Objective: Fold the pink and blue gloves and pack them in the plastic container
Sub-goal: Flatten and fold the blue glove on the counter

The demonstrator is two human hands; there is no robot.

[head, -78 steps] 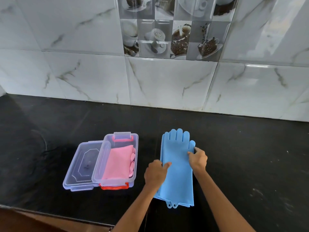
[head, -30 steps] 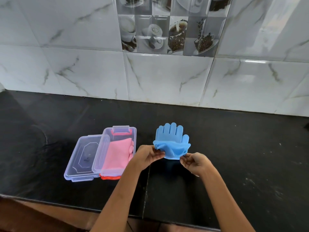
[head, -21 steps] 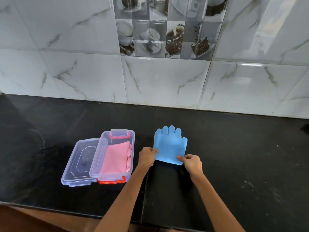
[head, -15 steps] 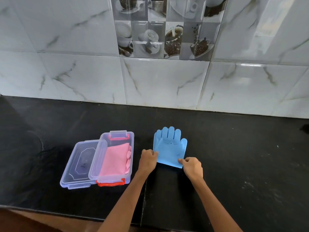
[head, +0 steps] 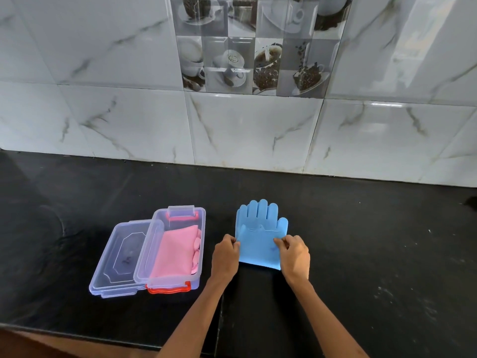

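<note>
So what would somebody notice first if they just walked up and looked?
Probably the bright blue gloves, folded on the black counter, with the left hand and right hand pinching their sides. Next, the pink gloves in the clear box to the left, its lid lying beside it.

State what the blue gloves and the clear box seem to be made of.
Folded blue gloves: probably silicone or rubber, matte; they fold softly, with thick moulded fingers. Clear rectangular container: rigid transparent plastic, glossy; the pink gloves show through its wall, and it has orange clip latches.
</note>
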